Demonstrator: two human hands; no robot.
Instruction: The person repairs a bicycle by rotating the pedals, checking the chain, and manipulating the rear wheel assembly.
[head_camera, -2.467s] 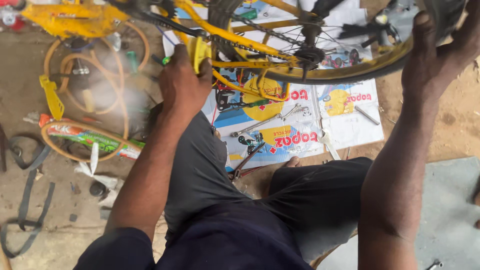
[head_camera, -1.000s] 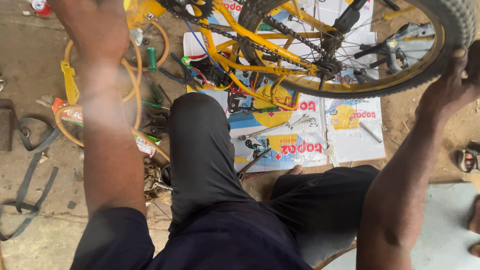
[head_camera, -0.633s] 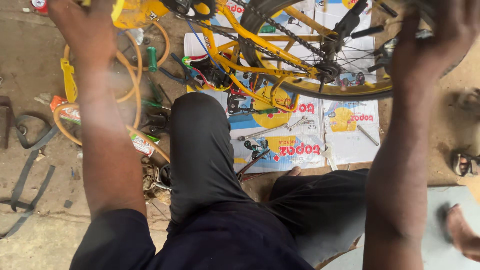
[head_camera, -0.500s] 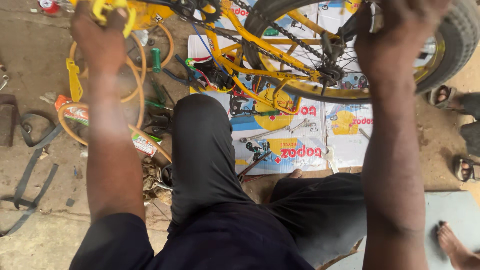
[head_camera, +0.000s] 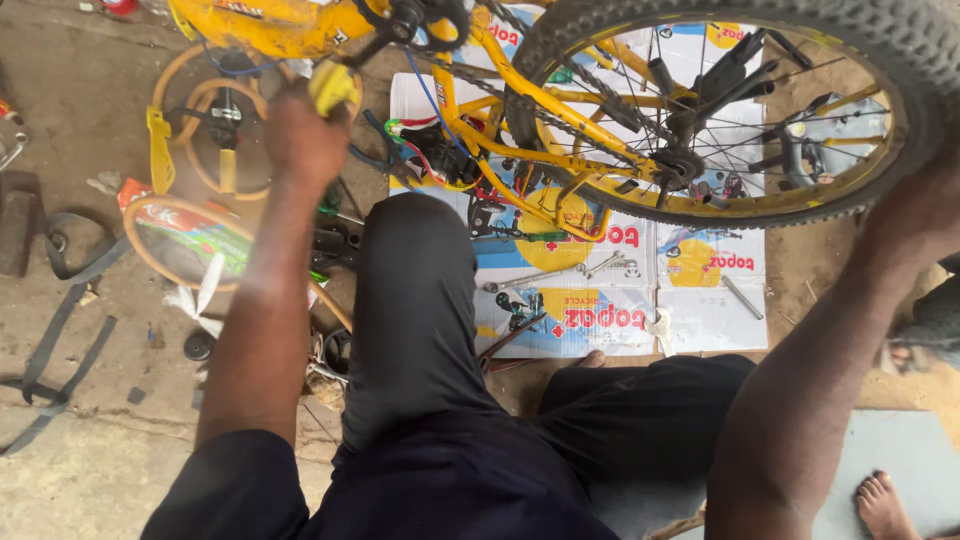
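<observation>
Head view, looking down past the person's own knees: a yellow bicycle (head_camera: 560, 110) lies upturned across the top of the picture, its frame at upper left and its rear wheel (head_camera: 720, 110) filling the upper right. The left hand (head_camera: 300, 135) is raised to the crank area and its fingers are curled round a yellow pedal (head_camera: 333, 87) — a closed grip, though the hand is blurred. The right hand (head_camera: 925, 205) rests against the knobbly tyre (head_camera: 890, 40) at the wheel's right edge; it is partly cut off by the frame edge, so whether the fingers clasp the tyre or only press on it cannot be told.

Beneath the wheel a flattened cardboard sheet (head_camera: 690, 310), white with blue and yellow print, lies on the dirt floor. On it rest a few spanners (head_camera: 540, 275) and small loose parts. To the left of the person's knee lie orange-rimmed small wheels (head_camera: 210, 120), a black strap (head_camera: 60, 340) and scraps of wrapping. At lower right a bare foot (head_camera: 885, 505) — another person's, it seems — stands on a grey mat (head_camera: 920, 440)
</observation>
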